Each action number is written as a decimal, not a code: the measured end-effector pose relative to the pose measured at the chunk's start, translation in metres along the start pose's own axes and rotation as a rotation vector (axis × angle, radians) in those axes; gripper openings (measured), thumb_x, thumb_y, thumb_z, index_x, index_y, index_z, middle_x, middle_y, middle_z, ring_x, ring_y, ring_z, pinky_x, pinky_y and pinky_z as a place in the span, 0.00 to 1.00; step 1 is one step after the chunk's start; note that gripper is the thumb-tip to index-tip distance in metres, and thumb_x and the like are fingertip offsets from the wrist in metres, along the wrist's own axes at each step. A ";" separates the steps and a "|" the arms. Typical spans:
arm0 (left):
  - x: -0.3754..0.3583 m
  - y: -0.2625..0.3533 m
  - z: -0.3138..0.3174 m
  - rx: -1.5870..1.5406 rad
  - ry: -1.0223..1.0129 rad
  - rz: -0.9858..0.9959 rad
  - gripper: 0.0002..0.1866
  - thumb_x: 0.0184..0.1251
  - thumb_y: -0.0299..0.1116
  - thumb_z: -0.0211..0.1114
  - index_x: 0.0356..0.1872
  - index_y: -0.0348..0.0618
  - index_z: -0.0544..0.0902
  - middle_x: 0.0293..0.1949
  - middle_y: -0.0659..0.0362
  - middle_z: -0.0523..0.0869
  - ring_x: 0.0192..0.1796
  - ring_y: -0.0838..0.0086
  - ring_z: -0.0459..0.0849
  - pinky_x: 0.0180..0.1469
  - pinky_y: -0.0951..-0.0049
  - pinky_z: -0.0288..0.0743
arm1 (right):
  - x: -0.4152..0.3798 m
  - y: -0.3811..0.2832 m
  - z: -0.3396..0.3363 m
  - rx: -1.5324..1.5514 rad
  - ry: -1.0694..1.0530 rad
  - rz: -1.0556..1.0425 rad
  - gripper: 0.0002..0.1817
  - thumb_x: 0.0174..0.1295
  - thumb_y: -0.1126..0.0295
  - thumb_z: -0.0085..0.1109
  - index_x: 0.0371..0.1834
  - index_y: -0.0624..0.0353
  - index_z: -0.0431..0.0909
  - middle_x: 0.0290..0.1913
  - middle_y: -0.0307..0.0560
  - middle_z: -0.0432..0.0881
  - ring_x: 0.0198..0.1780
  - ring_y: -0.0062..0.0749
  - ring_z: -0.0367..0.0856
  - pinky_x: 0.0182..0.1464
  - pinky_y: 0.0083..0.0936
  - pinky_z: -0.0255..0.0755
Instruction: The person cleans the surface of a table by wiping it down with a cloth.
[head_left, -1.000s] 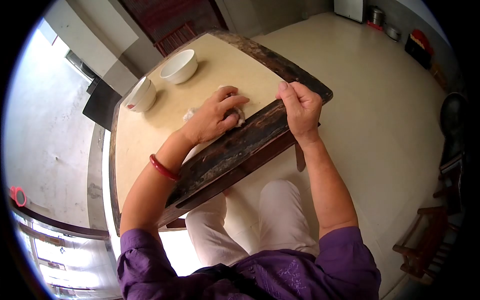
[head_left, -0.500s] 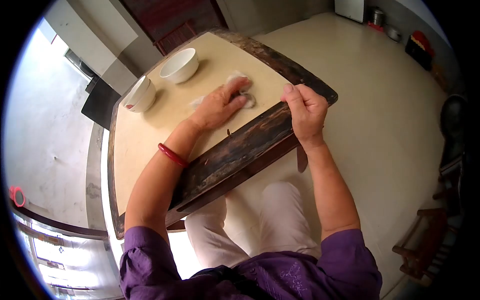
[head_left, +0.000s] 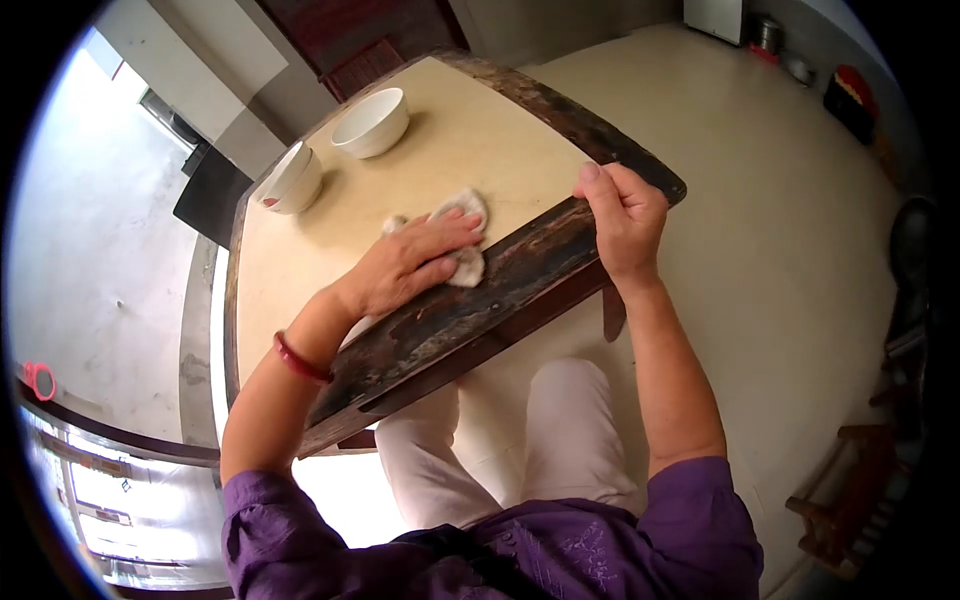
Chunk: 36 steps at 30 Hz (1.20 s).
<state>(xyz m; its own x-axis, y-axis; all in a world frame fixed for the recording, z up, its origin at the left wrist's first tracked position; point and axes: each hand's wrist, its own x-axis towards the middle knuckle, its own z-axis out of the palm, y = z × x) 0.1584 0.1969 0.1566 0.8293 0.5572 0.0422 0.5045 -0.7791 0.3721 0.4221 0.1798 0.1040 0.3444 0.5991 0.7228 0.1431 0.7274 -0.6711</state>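
My left hand point(head_left: 408, 262) lies over a crumpled off-white cloth point(head_left: 466, 268), pressing it against the table near its front edge. Its fingers stretch across the cloth, which bulges out past them on both sides. A red bangle point(head_left: 300, 360) circles the left wrist. My right hand point(head_left: 632, 222) is closed, thumb on top, at the dark wooden rim near the right corner; whatever its curled fingers hold, if anything, is hidden. The table point(head_left: 290, 275) has a pale top and a worn dark wooden border.
Farther back on the table stand a white bowl point(head_left: 371, 124) and, to its left, stacked white bowls point(head_left: 293, 182). A wooden stool point(head_left: 845, 495) is on the floor at lower right. Metal pots point(head_left: 797, 68) sit by the far wall.
My left hand has drawn the cloth toward me and slightly left, from farther in on the tabletop to the front border. My right hand remains closed at the rim.
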 end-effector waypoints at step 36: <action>-0.056 -0.022 0.000 -0.121 0.466 -0.375 0.14 0.73 0.34 0.53 0.53 0.40 0.79 0.43 0.51 0.86 0.44 0.66 0.83 0.51 0.69 0.74 | 0.001 0.003 0.002 -0.147 -0.040 0.067 0.18 0.68 0.64 0.55 0.21 0.64 0.75 0.17 0.30 0.65 0.23 0.13 0.58 0.26 0.16 0.54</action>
<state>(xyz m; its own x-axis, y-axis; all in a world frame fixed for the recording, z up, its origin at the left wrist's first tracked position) 0.1010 0.1824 0.1463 0.3942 0.8756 0.2791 0.6881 -0.4825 0.5420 0.4213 0.1833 0.1034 0.3213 0.6597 0.6794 0.2558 0.6303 -0.7330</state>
